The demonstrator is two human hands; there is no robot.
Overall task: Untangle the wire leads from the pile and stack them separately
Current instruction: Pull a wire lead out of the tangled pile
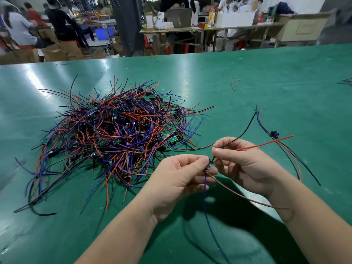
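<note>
Green matting covers a long workbench (266,73) in a busy workshop, with seated people and cardboard boxes blurred beyond its far edge. At the near edge, raised above the mat between two bare hands, is one wire lead: a small dark circuit module (208,165) trailing thin insulated wires. The left hand (179,176) pinches the module between thumb and forefinger. The right hand (245,164) pinches a black and a bright red wire just beside it. A blue wire hangs toward the viewer, and a dull red one trails right under the wrist. To the left lies the big tangled pile of red, blue and black leads (114,130). A brownish wire from the pile reaches toward the right hand; if it belongs to the held lead, pulling could drag the heap or strain a solder joint. Counted: one pile, one held lead, one freed lead with a blue module (274,133) lying to the right, one stray curved red wire scrap (235,83) farther back.
</note>
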